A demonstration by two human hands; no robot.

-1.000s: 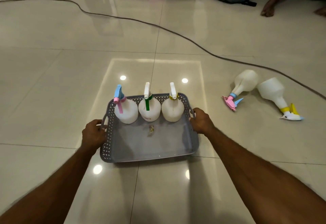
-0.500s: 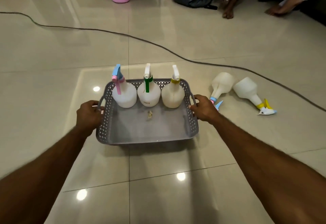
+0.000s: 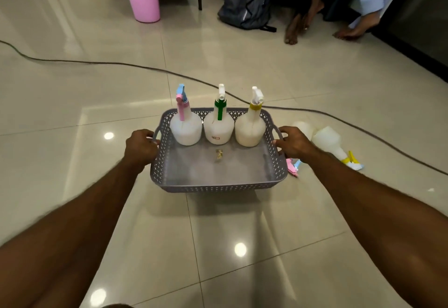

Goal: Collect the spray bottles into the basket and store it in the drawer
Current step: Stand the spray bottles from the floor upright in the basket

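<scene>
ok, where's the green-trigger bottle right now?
Head view: the green-trigger bottle stands upright, middle of three along the basket's far wall, between the pink-trigger bottle and yellow-collar bottle.

Perforated plastic basket [image 3: 218, 187], glossy tiled floor [image 3: 242, 271]

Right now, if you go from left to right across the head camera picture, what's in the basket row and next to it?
left hand → pink-trigger bottle → green-trigger bottle → yellow-collar bottle → right hand → yellow-trigger bottle lying on the floor
</scene>
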